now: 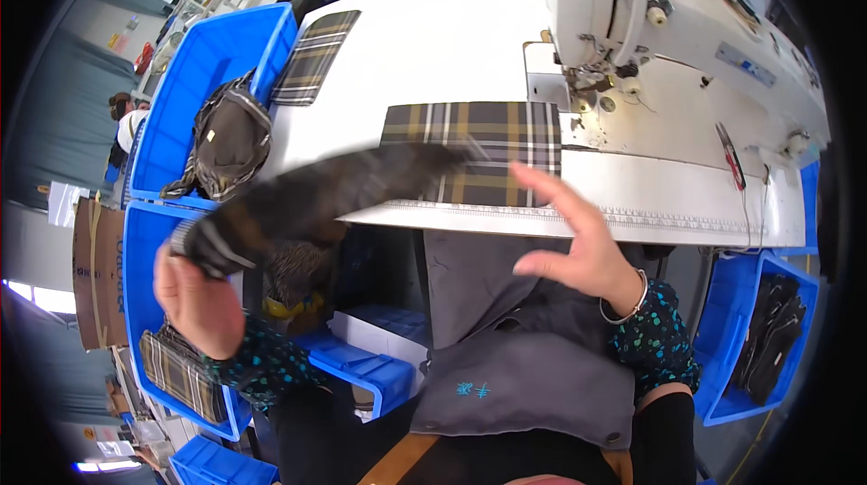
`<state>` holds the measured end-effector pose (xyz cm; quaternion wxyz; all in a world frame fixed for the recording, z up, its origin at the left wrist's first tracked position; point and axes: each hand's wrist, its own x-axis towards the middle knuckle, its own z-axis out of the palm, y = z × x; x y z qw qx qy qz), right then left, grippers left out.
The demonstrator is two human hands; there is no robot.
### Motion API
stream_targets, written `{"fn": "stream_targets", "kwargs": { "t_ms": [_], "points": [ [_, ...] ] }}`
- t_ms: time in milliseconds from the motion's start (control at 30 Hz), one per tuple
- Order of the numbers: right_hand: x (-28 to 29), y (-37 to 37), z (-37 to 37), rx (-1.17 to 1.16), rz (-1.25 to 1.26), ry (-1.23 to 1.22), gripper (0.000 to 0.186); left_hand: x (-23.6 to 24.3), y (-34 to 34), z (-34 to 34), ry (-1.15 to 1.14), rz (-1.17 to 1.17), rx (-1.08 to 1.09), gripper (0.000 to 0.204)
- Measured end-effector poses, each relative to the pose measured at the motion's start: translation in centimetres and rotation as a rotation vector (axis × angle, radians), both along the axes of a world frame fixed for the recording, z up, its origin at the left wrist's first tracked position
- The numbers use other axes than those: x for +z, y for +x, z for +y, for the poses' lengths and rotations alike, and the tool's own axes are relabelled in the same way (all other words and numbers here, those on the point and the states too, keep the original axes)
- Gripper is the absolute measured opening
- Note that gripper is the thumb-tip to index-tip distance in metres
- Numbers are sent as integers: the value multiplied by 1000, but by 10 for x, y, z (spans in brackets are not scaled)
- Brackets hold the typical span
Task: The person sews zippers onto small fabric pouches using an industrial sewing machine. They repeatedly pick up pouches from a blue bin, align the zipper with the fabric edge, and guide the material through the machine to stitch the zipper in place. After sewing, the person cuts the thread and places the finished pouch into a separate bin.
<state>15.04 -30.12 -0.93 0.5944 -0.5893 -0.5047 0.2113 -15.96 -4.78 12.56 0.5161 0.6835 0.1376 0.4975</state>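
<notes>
My left hand [203, 304] is closed on one end of a dark plaid fabric piece [312, 196], left of the table's front edge. The piece stretches to the right over the table, and motion smears its far end. Under that end, a flat plaid fabric panel [492, 124] in grey, tan and white lies on the table, left of the sewing machine's needle area. My right hand [582, 255] hovers at the front edge with thumb and index finger spread and nothing between them. Its index fingertip is by the panel's lower right part; whether they touch I cannot tell.
A white sewing machine [686, 24] stands at the right, with red-handled snips [731, 160] on its bed. A ruler strip [650, 216] runs along the table's front edge. Blue bins [163, 124] flank the table, several holding fabric. Another plaid panel [316, 56] lies at the back left.
</notes>
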Motion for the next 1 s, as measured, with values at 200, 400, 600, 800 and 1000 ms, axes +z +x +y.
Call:
{"fn": "stream_targets", "kwargs": {
  "t_ms": [200,400,600,800,1000],
  "points": [
    [-2,1,-35,417,706,-273,33,-69,32,-5,-421,98,-383,31],
    [-12,20,-69,385,816,-34,24,-141,32,15,-617,119,-530,35],
    [-19,6,-52,248,223,-247,51,-174,45,-6,-747,290,-626,33],
    [-77,-38,-43,362,171,-390,98,-172,43,-14,-800,-38,-836,33],
    [-95,-45,-31,237,403,-361,98,-163,66,-24,-804,-338,-1229,30]
  ]
}}
